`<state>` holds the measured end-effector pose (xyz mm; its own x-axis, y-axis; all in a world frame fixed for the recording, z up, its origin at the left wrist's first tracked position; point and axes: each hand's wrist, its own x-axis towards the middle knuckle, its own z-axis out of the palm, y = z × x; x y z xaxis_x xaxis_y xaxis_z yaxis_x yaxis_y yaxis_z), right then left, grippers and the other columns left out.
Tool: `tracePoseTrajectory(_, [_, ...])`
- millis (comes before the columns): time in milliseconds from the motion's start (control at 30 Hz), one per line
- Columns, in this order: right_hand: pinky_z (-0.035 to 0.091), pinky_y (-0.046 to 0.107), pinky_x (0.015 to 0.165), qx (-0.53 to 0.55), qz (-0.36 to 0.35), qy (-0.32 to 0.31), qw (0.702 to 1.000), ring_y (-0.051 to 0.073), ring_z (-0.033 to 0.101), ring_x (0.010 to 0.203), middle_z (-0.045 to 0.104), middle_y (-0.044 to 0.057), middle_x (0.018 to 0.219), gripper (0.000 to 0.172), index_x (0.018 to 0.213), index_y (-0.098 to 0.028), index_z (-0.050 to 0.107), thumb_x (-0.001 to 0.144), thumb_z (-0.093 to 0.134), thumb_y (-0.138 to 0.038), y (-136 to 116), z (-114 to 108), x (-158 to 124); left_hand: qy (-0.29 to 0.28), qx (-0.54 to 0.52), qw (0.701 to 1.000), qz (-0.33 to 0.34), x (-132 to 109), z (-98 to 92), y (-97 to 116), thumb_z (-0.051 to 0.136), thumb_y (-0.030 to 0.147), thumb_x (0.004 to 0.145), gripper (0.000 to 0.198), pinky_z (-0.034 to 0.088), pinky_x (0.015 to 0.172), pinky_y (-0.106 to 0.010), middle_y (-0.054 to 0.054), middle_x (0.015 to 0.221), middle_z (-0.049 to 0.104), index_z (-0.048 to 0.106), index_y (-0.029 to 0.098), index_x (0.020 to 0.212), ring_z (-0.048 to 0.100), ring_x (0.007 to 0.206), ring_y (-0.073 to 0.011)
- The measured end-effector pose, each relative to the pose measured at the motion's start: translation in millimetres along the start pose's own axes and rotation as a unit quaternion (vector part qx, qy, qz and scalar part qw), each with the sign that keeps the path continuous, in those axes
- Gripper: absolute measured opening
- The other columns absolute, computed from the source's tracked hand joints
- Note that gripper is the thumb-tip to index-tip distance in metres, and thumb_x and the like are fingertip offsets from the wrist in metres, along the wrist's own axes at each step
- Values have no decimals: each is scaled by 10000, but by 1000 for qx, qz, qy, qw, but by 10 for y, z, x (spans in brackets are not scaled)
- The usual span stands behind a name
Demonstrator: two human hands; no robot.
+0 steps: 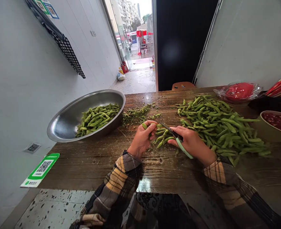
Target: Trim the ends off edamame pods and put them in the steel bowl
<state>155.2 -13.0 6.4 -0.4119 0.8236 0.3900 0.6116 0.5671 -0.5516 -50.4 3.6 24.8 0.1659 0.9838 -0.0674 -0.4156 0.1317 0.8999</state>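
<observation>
Pinched in the fingers of my left hand (144,138) is a green edamame pod (144,126), mostly covered by the fingers. My right hand (194,144) is closed around scissors with a pale green handle (183,148). Their dark blades point left, close to the fingertips of my left hand. A few edamame pods (163,137) lie on the table between and beneath the hands. To the right spreads a large heap of edamame (222,125). On the left, a tilted steel bowl (65,111) contains many pods (97,119).
Small green trimmings (137,114) are scattered on the wooden table (102,165) beside the bowl. At the right stand a tub of dark red contents (269,130) and a red item in clear plastic (239,91). A QR-code card (41,170) lies at the left edge.
</observation>
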Motion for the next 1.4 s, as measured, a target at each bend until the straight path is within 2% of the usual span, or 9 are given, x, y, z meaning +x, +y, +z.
tracePoseTrajectory(233, [522, 389, 836, -31, 13, 21, 999, 271, 659, 971, 680, 117, 1106, 400, 1173, -169, 609, 842, 644, -391, 12, 3, 9, 44, -10, 999, 7, 68, -106, 10, 649, 289, 737, 203, 396, 452, -189, -6, 786, 613, 497, 164, 789, 578, 586, -99])
tracePoseTrajectory(400, [513, 414, 867, -54, 13, 34, 998, 283, 657, 973, 680, 125, 1105, 408, 1175, -162, 609, 843, 641, -397, 42, 16, 15, 11, 187, 982, -16, 112, -172, -55, 587, 298, 757, 146, 381, 476, -215, 32, 612, 552, 500, 183, 786, 516, 503, -105])
tracePoseTrajectory(467, [512, 409, 869, -55, 10, 25, 998, 280, 656, 975, 679, 118, 1105, 416, 1189, -165, 601, 847, 636, -399, 41, 17, 16, 14, 364, 930, 45, 129, -189, -106, 594, 258, 752, 97, 382, 530, -221, 24, 605, 553, 558, 169, 753, 500, 537, -103])
tracePoseTrajectory(600, [514, 407, 859, -59, 15, 22, 998, 281, 651, 988, 669, 120, 1139, 418, 1198, -172, 596, 852, 626, -404, 32, 12, 16, -6, 626, 772, 107, 132, -222, -186, 627, 222, 739, 74, 409, 670, -269, -33, 767, 661, 650, 176, 792, 577, 724, -164])
tracePoseTrajectory(700, [510, 405, 861, -59, 17, 18, 998, 278, 649, 984, 668, 117, 1139, 422, 1205, -175, 592, 859, 615, -415, 30, 7, 13, -22, 690, 717, 102, 128, -243, -199, 610, 201, 750, 74, 406, 667, -280, -59, 808, 672, 660, 178, 799, 583, 745, -183])
tracePoseTrajectory(800, [508, 393, 858, -54, 25, 14, 998, 268, 650, 966, 667, 108, 1119, 427, 1211, -177, 588, 861, 612, -420, 31, -2, 14, -15, 654, 747, 121, 141, -249, -170, 595, 176, 755, 55, 408, 682, -265, -48, 787, 655, 649, 169, 748, 568, 754, -167])
tracePoseTrajectory(967, [516, 384, 820, -34, 43, 15, 998, 247, 654, 892, 660, 90, 1044, 489, 1216, -176, 585, 819, 654, -452, 14, -31, 29, -7, 374, 924, 75, 112, -205, -56, 617, 343, 794, 196, 309, 488, -207, 49, 557, 466, 600, 148, 786, 385, 484, -72])
tracePoseTrajectory(1033, [518, 385, 807, -23, 43, 9, 999, 239, 653, 864, 656, 83, 1020, 511, 1218, -176, 583, 802, 668, -462, 2, -43, 34, -9, 264, 963, 51, 78, -175, -22, 631, 408, 789, 264, 244, 429, -196, 79, 521, 393, 573, 153, 825, 305, 417, -48])
tracePoseTrajectory(1400, [521, 377, 792, 35, 24, -11, 999, 235, 645, 882, 663, 71, 1005, 525, 1237, -215, 585, 770, 705, -423, -4, -35, 30, -52, 267, 961, 43, -17, -16, -24, 700, 405, 739, 289, 240, 428, -195, 67, 489, 422, 603, 134, 768, 332, 427, -44])
